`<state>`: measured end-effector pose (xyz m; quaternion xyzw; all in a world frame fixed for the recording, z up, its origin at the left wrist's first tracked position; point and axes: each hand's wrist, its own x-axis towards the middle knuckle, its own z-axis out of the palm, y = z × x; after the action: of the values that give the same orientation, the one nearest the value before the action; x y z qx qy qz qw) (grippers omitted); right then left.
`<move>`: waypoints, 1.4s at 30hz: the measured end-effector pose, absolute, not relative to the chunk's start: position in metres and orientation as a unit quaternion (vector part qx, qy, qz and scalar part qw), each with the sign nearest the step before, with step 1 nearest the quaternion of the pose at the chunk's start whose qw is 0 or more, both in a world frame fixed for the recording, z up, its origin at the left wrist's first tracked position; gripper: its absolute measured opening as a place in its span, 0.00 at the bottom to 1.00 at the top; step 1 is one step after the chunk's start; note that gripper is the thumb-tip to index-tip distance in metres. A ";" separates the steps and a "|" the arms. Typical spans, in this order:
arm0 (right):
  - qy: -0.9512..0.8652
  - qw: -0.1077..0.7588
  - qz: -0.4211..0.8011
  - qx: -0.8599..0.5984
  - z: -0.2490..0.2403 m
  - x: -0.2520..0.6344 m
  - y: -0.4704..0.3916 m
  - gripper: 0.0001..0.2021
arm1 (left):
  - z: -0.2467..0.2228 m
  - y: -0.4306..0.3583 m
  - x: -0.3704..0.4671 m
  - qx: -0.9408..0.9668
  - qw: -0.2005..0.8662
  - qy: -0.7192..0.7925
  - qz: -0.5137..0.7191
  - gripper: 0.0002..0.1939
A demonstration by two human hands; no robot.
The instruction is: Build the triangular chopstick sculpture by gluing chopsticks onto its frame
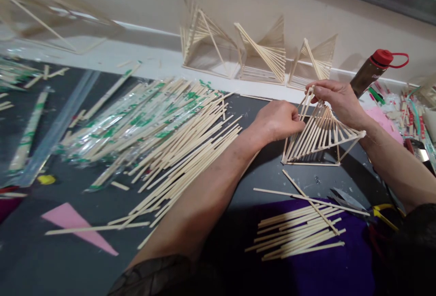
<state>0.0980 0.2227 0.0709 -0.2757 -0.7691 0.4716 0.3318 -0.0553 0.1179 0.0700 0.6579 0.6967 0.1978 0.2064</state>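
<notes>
A twisted frame built of wooden chopsticks [311,139] stands on the dark table, its slats fanning up to a narrow top. My right hand [335,98] pinches the top corner of this frame between thumb and fingers. At the frame's left side is my left hand [277,121], its fingers closed against the upper left sticks; what lies inside the grip is hidden. Loose chopsticks [301,232] lie on a purple cloth [334,268] in front of the frame. Scissors [354,200] with yellow handles rest to their right.
Bare chopsticks [190,168] and plastic-wrapped ones [136,118] cover the table's left half. A clear ruler [61,127] and a pink paper piece [80,228] lie farther left. Similar stick models [262,55] line the wall. A red-capped bottle [369,73] stands behind my right hand.
</notes>
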 end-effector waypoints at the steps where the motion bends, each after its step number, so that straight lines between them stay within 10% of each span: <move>1: -0.769 0.332 0.472 -0.275 0.071 0.098 0.223 0.09 | 0.070 0.118 -0.056 0.657 0.206 0.698 0.197 0.10; 19: -0.764 0.333 0.476 -0.281 0.070 0.098 0.223 0.09 | 0.044 0.130 -0.084 0.552 0.541 0.572 0.274 0.08; 42: -0.759 0.319 0.499 -0.270 0.065 0.098 0.229 0.09 | 0.012 0.133 -0.090 0.484 0.677 0.467 0.298 0.12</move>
<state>0.0983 0.2286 0.0655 -0.2697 -0.7593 0.4989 0.3191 -0.0899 0.1326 0.0123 0.4843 0.4667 0.2984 0.6772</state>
